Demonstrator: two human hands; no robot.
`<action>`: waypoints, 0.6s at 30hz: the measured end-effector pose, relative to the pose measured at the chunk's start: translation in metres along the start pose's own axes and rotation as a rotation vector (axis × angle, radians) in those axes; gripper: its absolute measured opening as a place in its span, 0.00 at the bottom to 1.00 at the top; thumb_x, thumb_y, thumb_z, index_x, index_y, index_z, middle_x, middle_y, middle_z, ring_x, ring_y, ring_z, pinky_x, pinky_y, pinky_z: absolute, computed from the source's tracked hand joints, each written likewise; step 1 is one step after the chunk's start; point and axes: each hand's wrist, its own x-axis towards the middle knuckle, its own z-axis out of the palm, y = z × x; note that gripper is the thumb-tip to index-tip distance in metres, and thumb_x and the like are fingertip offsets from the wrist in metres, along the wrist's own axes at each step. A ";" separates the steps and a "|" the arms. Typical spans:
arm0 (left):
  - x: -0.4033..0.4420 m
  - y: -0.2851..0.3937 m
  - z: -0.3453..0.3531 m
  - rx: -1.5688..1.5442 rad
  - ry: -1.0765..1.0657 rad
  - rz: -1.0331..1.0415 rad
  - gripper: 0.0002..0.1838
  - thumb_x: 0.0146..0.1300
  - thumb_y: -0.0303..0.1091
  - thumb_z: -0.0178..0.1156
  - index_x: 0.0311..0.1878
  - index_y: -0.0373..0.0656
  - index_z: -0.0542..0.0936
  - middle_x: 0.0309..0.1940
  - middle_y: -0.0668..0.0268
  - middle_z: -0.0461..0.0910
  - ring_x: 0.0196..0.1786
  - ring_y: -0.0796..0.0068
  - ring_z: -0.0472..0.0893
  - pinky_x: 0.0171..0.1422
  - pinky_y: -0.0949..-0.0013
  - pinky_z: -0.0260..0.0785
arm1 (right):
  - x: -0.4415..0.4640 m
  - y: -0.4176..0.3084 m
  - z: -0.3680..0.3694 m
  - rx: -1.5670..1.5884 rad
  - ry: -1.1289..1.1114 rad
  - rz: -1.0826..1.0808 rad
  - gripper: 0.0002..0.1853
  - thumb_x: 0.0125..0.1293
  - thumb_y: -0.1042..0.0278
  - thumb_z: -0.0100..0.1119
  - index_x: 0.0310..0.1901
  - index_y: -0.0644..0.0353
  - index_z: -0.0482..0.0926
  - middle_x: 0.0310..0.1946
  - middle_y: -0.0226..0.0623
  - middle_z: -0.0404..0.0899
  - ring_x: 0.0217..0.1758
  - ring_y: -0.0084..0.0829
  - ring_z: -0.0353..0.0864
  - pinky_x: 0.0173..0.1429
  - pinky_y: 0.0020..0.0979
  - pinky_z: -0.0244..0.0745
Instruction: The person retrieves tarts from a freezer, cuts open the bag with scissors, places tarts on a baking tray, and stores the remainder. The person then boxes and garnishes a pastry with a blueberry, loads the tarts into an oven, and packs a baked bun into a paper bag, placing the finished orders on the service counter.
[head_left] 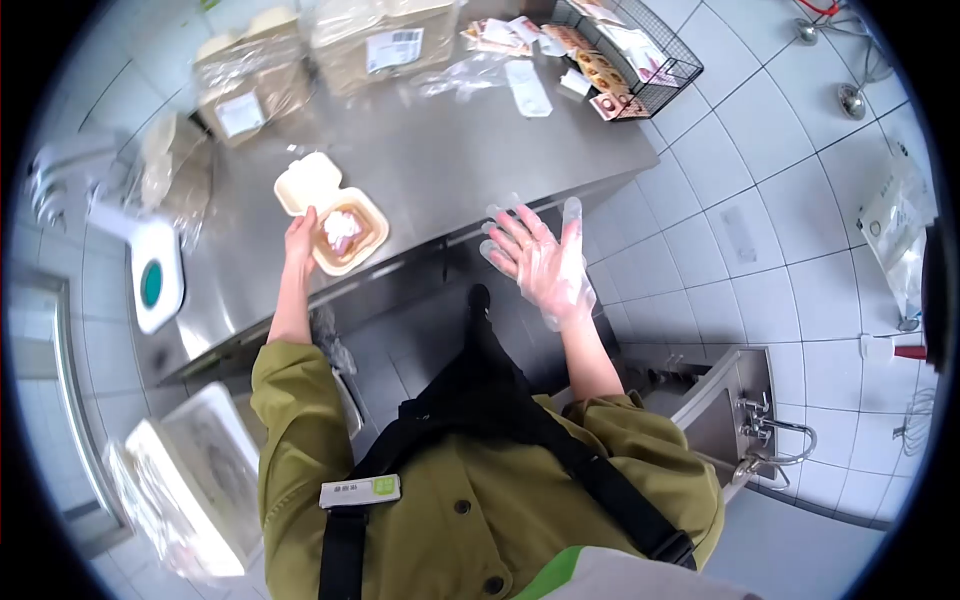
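Observation:
On the steel counter's front edge sits a small cream clamshell takeout box (377, 222) with its lid (309, 183) folded back. Inside it lies a brown and pinkish food item topped with white cream (341, 228); its exact kind I cannot make out. My left hand (300, 238), bare, grips the box at its left side near the hinge, fingers partly hidden. Off to the right, past the counter edge, my right hand (545, 262) is raised over the floor in a see-through plastic glove. Its fingers are spread and it holds nothing.
Wrapped stacks of takeout boxes (255, 85) line the back of the steel counter (430, 160). A black wire basket (655, 65) with printed cards stands at the far right. A white device with a green disc (152, 283) is at left; a sink (720, 410) lies behind right.

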 end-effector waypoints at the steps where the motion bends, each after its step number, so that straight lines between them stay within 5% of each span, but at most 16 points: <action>1: 0.008 0.007 0.012 0.071 0.038 0.014 0.14 0.59 0.39 0.59 0.38 0.37 0.73 0.33 0.65 0.75 0.34 0.76 0.74 0.38 0.71 0.70 | 0.011 -0.014 -0.005 0.039 -0.015 -0.022 0.43 0.59 0.29 0.23 0.64 0.59 0.54 0.62 0.44 0.58 0.62 0.39 0.61 0.62 0.40 0.59; 3: 0.049 0.000 0.001 0.484 0.172 0.136 0.14 0.55 0.40 0.62 0.29 0.37 0.75 0.26 0.68 0.74 0.31 0.78 0.71 0.36 0.72 0.66 | 0.036 -0.040 -0.017 0.092 -0.072 -0.050 0.43 0.59 0.29 0.22 0.64 0.58 0.54 0.63 0.44 0.56 0.64 0.40 0.58 0.64 0.42 0.57; 4: 0.025 0.030 0.036 0.894 0.402 0.188 0.15 0.54 0.39 0.62 0.28 0.35 0.75 0.25 0.65 0.76 0.30 0.76 0.71 0.36 0.71 0.66 | 0.048 -0.055 -0.027 0.120 -0.089 -0.055 0.43 0.59 0.28 0.21 0.64 0.57 0.54 0.63 0.44 0.55 0.64 0.41 0.57 0.64 0.43 0.55; 5: 0.017 0.045 0.049 1.112 0.633 0.404 0.16 0.55 0.40 0.61 0.34 0.33 0.75 0.32 0.59 0.77 0.32 0.73 0.73 0.37 0.69 0.68 | 0.065 -0.068 -0.039 0.118 -0.107 -0.063 0.44 0.58 0.28 0.19 0.65 0.56 0.52 0.64 0.43 0.54 0.65 0.42 0.57 0.65 0.44 0.53; 7: 0.016 0.049 0.089 1.179 0.703 0.907 0.19 0.57 0.39 0.59 0.45 0.34 0.75 0.45 0.53 0.74 0.45 0.70 0.75 0.48 0.66 0.68 | 0.096 -0.098 -0.051 0.156 -0.218 -0.002 0.44 0.58 0.28 0.22 0.66 0.57 0.50 0.65 0.43 0.52 0.67 0.41 0.54 0.67 0.45 0.50; 8: -0.010 0.059 0.156 0.650 0.247 0.500 0.20 0.59 0.36 0.56 0.53 0.37 0.70 0.49 0.57 0.71 0.48 0.71 0.74 0.51 0.67 0.66 | 0.110 -0.105 -0.056 0.162 -0.299 0.030 0.43 0.59 0.29 0.23 0.66 0.57 0.49 0.65 0.44 0.52 0.67 0.41 0.53 0.67 0.45 0.49; 10: -0.018 0.049 0.236 0.564 -0.536 0.253 0.23 0.62 0.30 0.50 0.61 0.43 0.62 0.54 0.61 0.67 0.47 0.75 0.73 0.49 0.72 0.67 | 0.136 -0.118 -0.048 0.024 -0.381 0.103 0.45 0.57 0.27 0.25 0.66 0.58 0.49 0.66 0.46 0.49 0.68 0.44 0.51 0.66 0.44 0.49; 11: -0.019 0.056 0.273 0.463 -0.755 0.033 0.25 0.61 0.28 0.50 0.63 0.43 0.60 0.52 0.62 0.67 0.45 0.76 0.74 0.46 0.73 0.68 | 0.151 -0.127 -0.042 -0.046 -0.434 0.137 0.46 0.57 0.26 0.26 0.66 0.58 0.49 0.66 0.47 0.47 0.68 0.46 0.50 0.66 0.44 0.50; 15: 0.019 0.052 0.328 0.352 -0.671 -0.119 0.12 0.59 0.25 0.53 0.47 0.40 0.70 0.33 0.69 0.72 0.29 0.83 0.70 0.33 0.78 0.63 | 0.193 -0.162 -0.034 -0.180 -0.545 0.178 0.46 0.56 0.27 0.32 0.66 0.58 0.47 0.66 0.47 0.48 0.69 0.43 0.48 0.66 0.42 0.48; 18: 0.044 0.040 0.340 0.326 -0.524 -0.064 0.07 0.60 0.26 0.54 0.41 0.41 0.72 0.28 0.72 0.71 0.26 0.85 0.66 0.30 0.79 0.59 | 0.219 -0.172 -0.050 -0.071 -0.480 0.192 0.34 0.66 0.42 0.33 0.65 0.61 0.51 0.66 0.41 0.49 0.67 0.38 0.54 0.65 0.37 0.52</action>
